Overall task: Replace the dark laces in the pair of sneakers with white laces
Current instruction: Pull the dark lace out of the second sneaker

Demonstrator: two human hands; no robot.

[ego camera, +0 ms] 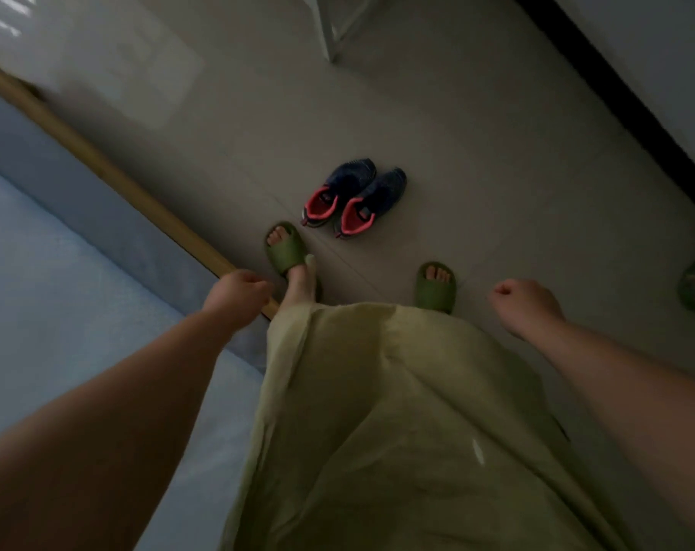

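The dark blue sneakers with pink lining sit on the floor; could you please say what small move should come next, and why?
Probably bend down and pick up the dark blue sneakers with pink lining: they lie untouched on the grey floor, and both hands, left and right, hold nothing.

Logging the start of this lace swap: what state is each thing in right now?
Pair of navy sneakers with pink lining: side by side on the floor, untouched.
Left hand: curled, holding nothing.
Right hand: curled, holding nothing.
Green slide sandals: worn on both feet.

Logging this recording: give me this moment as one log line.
stage: approach, standing | sneakers: on floor, side by side, untouched | left hand: curled, empty | right hand: curled, empty | white laces: unseen
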